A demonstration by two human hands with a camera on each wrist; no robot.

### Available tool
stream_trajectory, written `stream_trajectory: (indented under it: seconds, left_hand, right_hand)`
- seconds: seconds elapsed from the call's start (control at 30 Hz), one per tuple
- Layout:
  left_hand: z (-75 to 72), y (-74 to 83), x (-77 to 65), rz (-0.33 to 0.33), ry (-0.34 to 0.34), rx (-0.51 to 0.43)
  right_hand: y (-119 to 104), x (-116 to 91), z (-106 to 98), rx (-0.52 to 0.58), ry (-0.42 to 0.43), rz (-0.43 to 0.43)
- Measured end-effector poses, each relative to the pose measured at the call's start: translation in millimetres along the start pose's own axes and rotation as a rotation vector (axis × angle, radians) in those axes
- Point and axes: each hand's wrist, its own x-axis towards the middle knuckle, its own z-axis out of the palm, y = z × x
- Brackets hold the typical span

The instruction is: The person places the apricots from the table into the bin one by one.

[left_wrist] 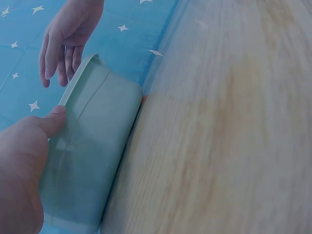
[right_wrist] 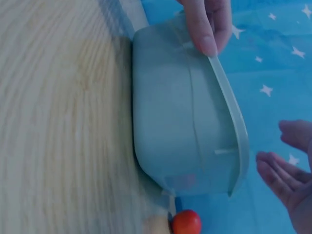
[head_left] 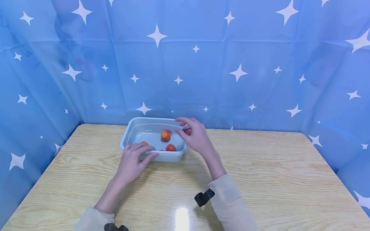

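A pale grey-blue plastic basin (head_left: pixel 169 158) sits near the table's back edge, holding several round red-orange fruits, among them one fruit (head_left: pixel 165 135) near its middle. My left hand (head_left: pixel 132 164) pinches the front-left rim, thumb outside and fingers over the inner side. Above the right rim hovers my right hand (head_left: pixel 196 135), fingers loosely bent and apart from the basin in the right wrist view. Another red fruit (right_wrist: pixel 186 222) lies outside the basin on its right, mostly covered by the right hand in the head view.
The basin stands on a wood-grain table (head_left: pixel 283 197). A blue curtain with white stars (head_left: pixel 190 57) hangs right behind the table and along both sides. Each sleeve carries a small black camera mount (head_left: pixel 204 197).
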Motion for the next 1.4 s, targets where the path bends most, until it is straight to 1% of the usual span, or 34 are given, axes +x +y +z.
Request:
stream_trajectory:
  seconds: [0.17, 0.4, 0.57, 0.77, 0.93, 1.13, 1.4]
  left_hand:
    - [-0.1, -0.2, 0.0, -0.004, -0.001, -0.002]
    - [1.4, -1.9, -0.8, -0.003, 0.006, -0.009]
    - [1.8, -2.2, -1.3, -0.006, 0.007, -0.015]
    - [1.3, -0.9, -0.9, -0.012, -0.001, -0.017]
    - [0.3, -0.3, -0.6, -0.013, 0.000, -0.013]
    - [0.3, -0.6, -0.3, 0.000, 0.012, -0.010]
    - [1.3, -1.1, -0.4, 0.000, 0.015, -0.012]
  right_hand:
    - [5, 3, -8, -0.021, 0.013, 0.020]
    - [7, 3, -17, -0.033, 0.011, 0.057]
    - [17, 5, -19, -0.050, 0.014, 0.075]
    - [25, 7, -26, -0.077, 0.025, 0.105]
    - [32, 9, -29, -0.096, 0.017, 0.138]
    - [42, 9, -29, -0.135, -0.012, 0.180]
    - [54, 7, -24, -0.203, -0.099, 0.230]
